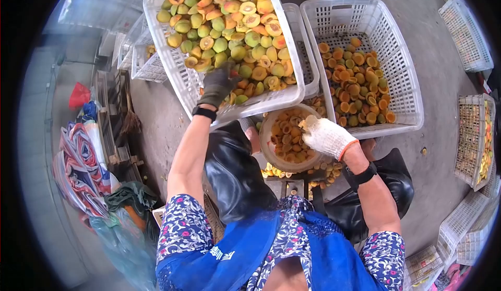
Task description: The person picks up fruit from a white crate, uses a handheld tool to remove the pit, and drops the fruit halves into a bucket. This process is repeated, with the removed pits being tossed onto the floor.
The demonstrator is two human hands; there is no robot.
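Note:
My left hand [217, 86], in a dark glove, reaches into the near left part of a tilted white crate [224, 114] heaped with halved peach-like fruit [237, 33], green to orange. Its fingertips are among the fruit and partly hidden. My right hand [327, 137], in a white knit glove with an orange cuff, is over the right rim of a round bowl [267, 144]. Its fingers are closed around something small that I cannot make out. Hollowed orange fruit halves [288, 134] fill much of the bowl.
On the right stands a white crate [399, 56] with hollowed halves [357, 82] at its bottom. Cut yellow pieces [275, 171] lie below the bowl. A fruit-filled crate [472, 142] sits at far right. Pallets [112, 140], a broom [130, 116] and striped sheeting [78, 160] are left.

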